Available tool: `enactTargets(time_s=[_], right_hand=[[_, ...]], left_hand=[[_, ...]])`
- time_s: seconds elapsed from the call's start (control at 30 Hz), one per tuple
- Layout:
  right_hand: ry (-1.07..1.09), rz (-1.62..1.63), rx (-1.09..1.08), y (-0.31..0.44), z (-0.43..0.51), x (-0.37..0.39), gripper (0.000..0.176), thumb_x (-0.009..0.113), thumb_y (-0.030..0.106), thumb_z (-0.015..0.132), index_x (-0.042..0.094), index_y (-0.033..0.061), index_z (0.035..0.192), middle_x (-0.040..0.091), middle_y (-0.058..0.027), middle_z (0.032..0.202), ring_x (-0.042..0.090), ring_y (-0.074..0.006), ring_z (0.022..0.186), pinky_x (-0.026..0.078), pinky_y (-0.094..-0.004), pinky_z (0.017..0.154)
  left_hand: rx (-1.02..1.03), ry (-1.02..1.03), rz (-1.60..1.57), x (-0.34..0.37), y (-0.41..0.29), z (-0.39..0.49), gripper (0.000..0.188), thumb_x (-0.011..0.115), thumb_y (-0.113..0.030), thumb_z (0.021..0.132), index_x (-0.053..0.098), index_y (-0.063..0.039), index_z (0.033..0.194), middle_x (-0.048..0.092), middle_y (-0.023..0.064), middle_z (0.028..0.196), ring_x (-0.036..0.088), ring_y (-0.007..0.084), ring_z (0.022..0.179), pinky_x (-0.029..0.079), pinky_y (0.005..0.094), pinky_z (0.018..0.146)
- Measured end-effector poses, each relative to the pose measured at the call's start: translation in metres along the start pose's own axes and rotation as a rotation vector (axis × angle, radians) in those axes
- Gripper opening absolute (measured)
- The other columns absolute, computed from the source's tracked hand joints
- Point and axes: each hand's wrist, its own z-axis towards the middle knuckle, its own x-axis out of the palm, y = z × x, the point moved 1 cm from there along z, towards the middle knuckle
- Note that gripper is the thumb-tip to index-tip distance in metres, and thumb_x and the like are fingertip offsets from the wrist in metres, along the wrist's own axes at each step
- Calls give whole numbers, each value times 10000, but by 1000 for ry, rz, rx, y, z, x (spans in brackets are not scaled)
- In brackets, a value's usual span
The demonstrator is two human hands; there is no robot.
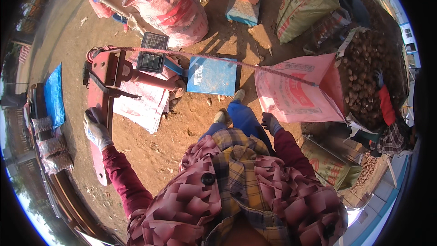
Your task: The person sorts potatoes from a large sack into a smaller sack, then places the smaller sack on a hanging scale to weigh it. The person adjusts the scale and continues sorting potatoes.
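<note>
My left hand (96, 128), in a white and dark work glove, grips the edge of a red steel beam (100, 109). A pipe arm (152, 81) and a black strap (112, 90) are fitted at the beam's far end. From there a braided red rope (211, 57) stretches right, ending over a pink woven sack (290, 89). My right hand (271, 123), also gloved, hangs just left of that sack's near corner, fingers slightly curled and apart, holding nothing. Ahead of my feet lies a blue platform scale (212, 76) with its keypad display (152, 52) beside it.
Folded woven sacks (140, 106) lie under the pipe arm. A filled pink sack (170, 10) and a second scale (243, 5) stand farther off. At right, a person's red sleeve (385, 106) reaches over heaped brown tubers or bulbs (363, 75). A green sack (331, 164) lies behind my right arm.
</note>
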Motion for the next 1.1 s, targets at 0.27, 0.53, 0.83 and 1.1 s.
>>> enactTargets(time_s=[0.27, 0.53, 0.83, 1.1], right_hand=[[37, -49, -43, 30, 20, 14, 419, 607, 532, 965, 562, 212, 1232, 620, -63, 1082, 630, -248, 834, 477, -413, 679], [80, 19, -137, 41, -7, 7, 367, 632, 489, 965, 586, 248, 1238, 637, -10, 1004, 640, -222, 770, 474, -381, 605], [-37, -38, 75, -43, -30, -36, 283, 582, 458, 963, 580, 210, 1098, 601, -23, 918, 584, -211, 719, 421, -401, 592], [-12, 129, 72, -123, -30, -73, 431, 699, 444, 920, 561, 190, 1240, 572, -65, 975, 587, -264, 786, 469, -458, 636]], left_hand=[[72, -115, 55, -6, -13, -6, 440, 467, -435, 1063, 640, -82, 1262, 678, 211, 1168, 631, 424, 1091, 484, 526, 924], [93, -106, 73, -8, -16, -6, 463, 449, -443, 1067, 632, -64, 1260, 668, 217, 1201, 621, 421, 1113, 477, 525, 942], [120, -144, 42, -6, -15, -8, 406, 454, -423, 1070, 643, -86, 1194, 679, 218, 1139, 631, 421, 1070, 487, 519, 907], [105, -131, 27, -6, -16, -8, 415, 448, -456, 1067, 640, -101, 1164, 675, 223, 1147, 624, 438, 1071, 477, 545, 904]])
